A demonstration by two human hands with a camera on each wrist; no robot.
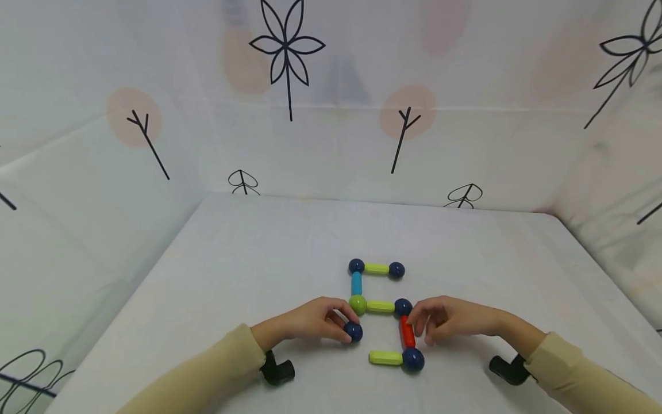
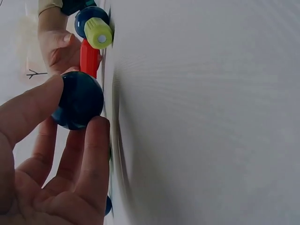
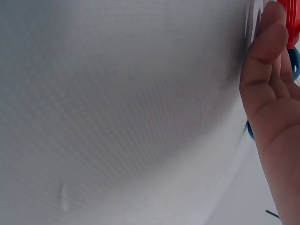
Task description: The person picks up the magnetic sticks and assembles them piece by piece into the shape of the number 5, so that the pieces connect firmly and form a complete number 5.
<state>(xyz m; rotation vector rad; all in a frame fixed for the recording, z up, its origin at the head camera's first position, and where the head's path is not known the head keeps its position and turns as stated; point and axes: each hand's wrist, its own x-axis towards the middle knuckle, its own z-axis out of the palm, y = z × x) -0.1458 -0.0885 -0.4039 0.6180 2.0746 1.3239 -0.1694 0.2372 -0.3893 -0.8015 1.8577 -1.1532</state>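
Observation:
My left hand (image 1: 315, 323) pinches a loose dark blue ball (image 2: 79, 102) between thumb and fingers, low over the table, left of the free end of a lime rod (image 1: 385, 358). That rod joins a dark blue ball (image 1: 413, 360), from which a red rod (image 1: 407, 332) runs up to another blue ball (image 1: 403, 307). My right hand (image 1: 457, 318) is at the right of the red rod, fingers loosely bent, fingertips close to it; whether they touch cannot be told. A second lime rod (image 1: 380, 307) leads left to a green ball (image 1: 357, 305).
From the green ball a light blue rod (image 1: 357, 284) rises to a blue ball (image 1: 356, 265). A top lime rod (image 1: 376, 268) ends in another blue ball (image 1: 396, 270). All lie on a white table (image 1: 258, 247) before a printed white curtain (image 1: 331, 155).

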